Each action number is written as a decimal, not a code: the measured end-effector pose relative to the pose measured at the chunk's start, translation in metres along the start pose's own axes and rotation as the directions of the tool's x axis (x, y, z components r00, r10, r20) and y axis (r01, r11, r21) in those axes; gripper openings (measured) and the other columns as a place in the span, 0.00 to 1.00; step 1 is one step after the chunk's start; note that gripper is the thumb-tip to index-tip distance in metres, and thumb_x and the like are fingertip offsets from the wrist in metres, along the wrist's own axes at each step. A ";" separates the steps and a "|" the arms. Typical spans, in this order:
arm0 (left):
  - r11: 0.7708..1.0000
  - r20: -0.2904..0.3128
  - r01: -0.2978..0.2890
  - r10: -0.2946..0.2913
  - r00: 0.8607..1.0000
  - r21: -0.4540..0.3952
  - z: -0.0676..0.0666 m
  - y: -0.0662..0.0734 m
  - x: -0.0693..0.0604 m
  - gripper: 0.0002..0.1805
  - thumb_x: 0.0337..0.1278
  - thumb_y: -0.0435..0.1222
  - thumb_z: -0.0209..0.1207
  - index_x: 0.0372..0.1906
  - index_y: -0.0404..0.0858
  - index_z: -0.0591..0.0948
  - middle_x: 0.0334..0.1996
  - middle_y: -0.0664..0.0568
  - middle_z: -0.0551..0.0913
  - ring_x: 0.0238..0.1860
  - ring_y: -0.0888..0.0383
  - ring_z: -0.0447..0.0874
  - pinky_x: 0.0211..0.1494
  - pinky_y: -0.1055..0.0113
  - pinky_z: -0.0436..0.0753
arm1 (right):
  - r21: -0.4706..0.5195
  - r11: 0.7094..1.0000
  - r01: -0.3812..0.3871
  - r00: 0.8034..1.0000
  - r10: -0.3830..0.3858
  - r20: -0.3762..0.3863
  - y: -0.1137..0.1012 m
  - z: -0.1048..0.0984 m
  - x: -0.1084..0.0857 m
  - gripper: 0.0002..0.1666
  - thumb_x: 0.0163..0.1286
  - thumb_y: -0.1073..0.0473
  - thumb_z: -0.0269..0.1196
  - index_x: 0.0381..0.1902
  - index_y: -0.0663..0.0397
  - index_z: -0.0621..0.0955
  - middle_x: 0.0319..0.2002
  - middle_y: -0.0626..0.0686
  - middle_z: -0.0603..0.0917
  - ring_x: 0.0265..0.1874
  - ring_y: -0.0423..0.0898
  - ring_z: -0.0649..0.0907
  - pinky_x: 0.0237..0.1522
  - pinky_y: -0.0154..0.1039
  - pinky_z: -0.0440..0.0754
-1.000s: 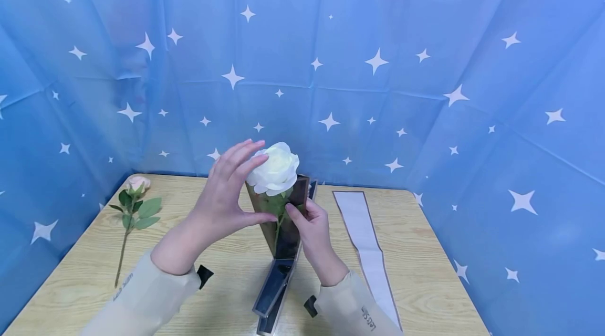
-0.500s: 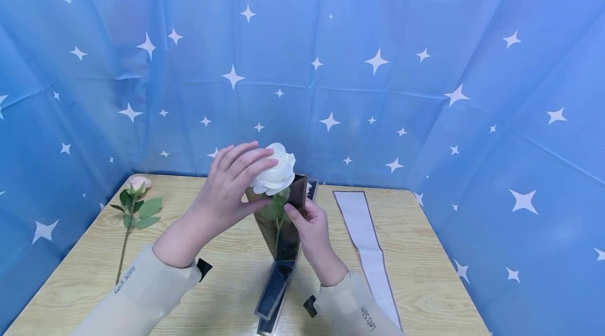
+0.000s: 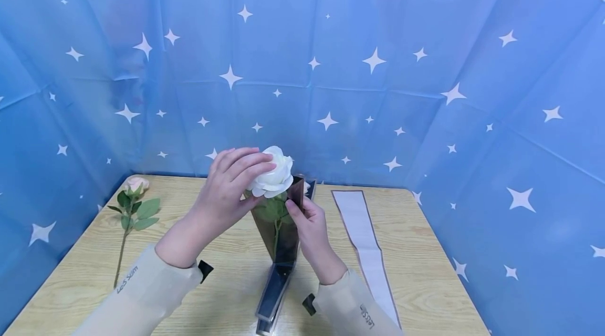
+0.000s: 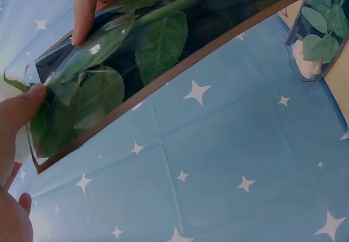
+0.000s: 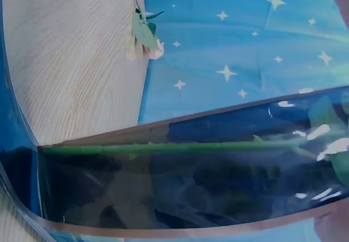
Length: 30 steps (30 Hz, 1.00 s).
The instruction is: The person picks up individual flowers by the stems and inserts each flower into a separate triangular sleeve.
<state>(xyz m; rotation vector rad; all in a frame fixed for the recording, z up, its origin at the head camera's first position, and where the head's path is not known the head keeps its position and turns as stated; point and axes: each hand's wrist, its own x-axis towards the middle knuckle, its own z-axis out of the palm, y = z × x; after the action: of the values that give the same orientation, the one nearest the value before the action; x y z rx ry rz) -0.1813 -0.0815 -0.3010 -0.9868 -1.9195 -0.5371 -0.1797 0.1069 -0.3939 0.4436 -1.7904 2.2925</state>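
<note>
A white rose (image 3: 273, 176) stands with its bloom above the mouth of a clear, dark-backed flower sleeve (image 3: 287, 231); its green stem and leaves are inside. My left hand (image 3: 231, 181) cups the bloom from the left, fingers curved over the petals. In the left wrist view, that hand's thumb (image 4: 30, 103) lies at the sleeve's mouth. On the other side, my right hand (image 3: 312, 233) pinches the sleeve's right edge, its thumb on the front. The right wrist view shows the rose's stem (image 5: 180, 146) running down to the sleeve's narrow bottom. My right fingers are partly hidden behind the sleeve.
A pale pink rose (image 3: 137, 186) with leaves lies at the table's left. To the right is a long white strip with a brown border (image 3: 366, 241). Behind the held sleeve lies another sleeved pale rose (image 4: 308, 62). A starry blue curtain (image 3: 302, 63) surrounds the wooden table (image 3: 425, 273).
My left fingers and thumb have closed in around the bloom, which has shifted slightly left. The sleeve's upper part leans a little left too. My right hand keeps its pinch.
</note>
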 end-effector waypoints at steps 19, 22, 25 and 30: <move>0.998 -0.048 -0.069 0.070 0.996 0.011 -0.002 0.003 0.005 0.33 0.29 0.41 0.77 0.51 0.42 0.81 0.50 0.52 0.83 0.57 0.49 0.74 0.60 0.45 0.66 | 0.008 1.000 0.015 1.000 -0.015 -0.004 -0.003 0.000 0.001 0.12 0.69 0.65 0.57 0.40 0.43 0.83 0.39 0.42 0.85 0.42 0.38 0.79 0.45 0.31 0.77; 0.997 -0.046 -0.074 0.075 0.996 0.021 -0.003 0.002 0.005 0.34 0.29 0.41 0.77 0.52 0.42 0.81 0.49 0.53 0.84 0.57 0.49 0.74 0.61 0.44 0.66 | -0.001 1.000 0.014 1.000 -0.014 0.010 -0.003 -0.001 0.001 0.11 0.69 0.64 0.57 0.39 0.42 0.83 0.38 0.42 0.84 0.41 0.38 0.79 0.44 0.31 0.76; 0.997 -0.040 -0.069 0.070 0.997 0.028 -0.004 0.002 0.006 0.33 0.30 0.41 0.77 0.52 0.43 0.81 0.49 0.53 0.84 0.57 0.49 0.74 0.61 0.44 0.66 | -0.010 1.000 0.007 1.000 -0.007 0.024 -0.004 -0.002 0.001 0.10 0.70 0.62 0.57 0.38 0.41 0.83 0.38 0.42 0.83 0.41 0.38 0.78 0.44 0.31 0.76; 0.997 -0.042 -0.070 0.071 0.997 0.022 -0.004 0.002 0.006 0.34 0.29 0.41 0.77 0.52 0.42 0.81 0.50 0.53 0.84 0.57 0.49 0.74 0.61 0.44 0.66 | -0.025 1.000 0.005 0.998 -0.004 0.056 -0.005 -0.003 0.001 0.10 0.72 0.59 0.55 0.36 0.40 0.82 0.36 0.41 0.81 0.41 0.37 0.76 0.45 0.32 0.74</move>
<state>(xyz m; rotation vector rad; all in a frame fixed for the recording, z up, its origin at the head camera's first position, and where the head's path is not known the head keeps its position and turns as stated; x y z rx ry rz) -0.1793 -0.0801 -0.2935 -1.0186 -1.8417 -0.4931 -0.1795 0.1113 -0.3901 0.5116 -1.8394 2.2741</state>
